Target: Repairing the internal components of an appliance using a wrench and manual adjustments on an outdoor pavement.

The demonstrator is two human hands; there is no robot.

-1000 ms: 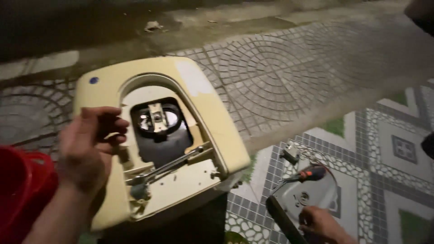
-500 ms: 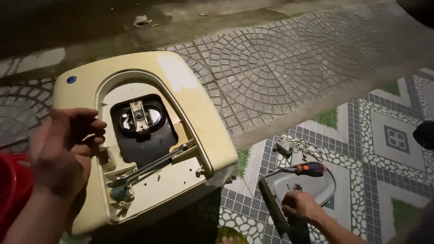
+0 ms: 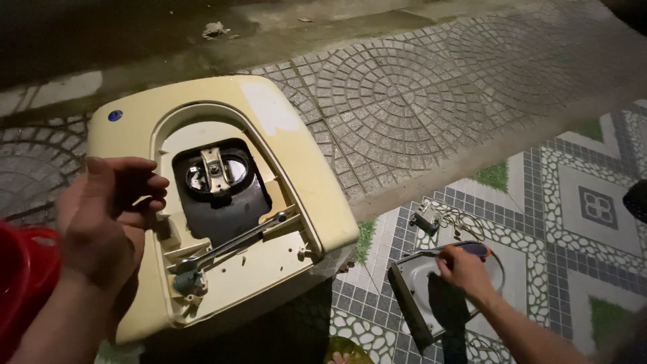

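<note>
A cream-yellow appliance housing [image 3: 296, 155] lies upturned on the ground, its underside open. Inside sit a round metal hub [image 3: 214, 172] in a dark recess and a long metal bar [image 3: 236, 239] running diagonally across the opening. My left hand [image 3: 101, 216] is at the housing's left inner rim, fingers curled on the edge. My right hand [image 3: 461, 269] reaches down to the tiled floor and closes over a screwdriver [image 3: 477, 249] with a red and blue handle. The screwdriver rests on a grey metal cover plate [image 3: 418, 290].
A small metal part with white wires [image 3: 426, 219] lies on the patterned tiles just beyond the plate. A red plastic object [image 3: 23, 283] sits at the lower left. Grey fan-pattern paving [image 3: 404, 94] stretches behind, and a dark object [image 3: 637, 199] pokes in at the right edge.
My right hand moved up from the plate's near edge onto the screwdriver handle. My left hand stayed at the housing's rim while the view shifted slightly.
</note>
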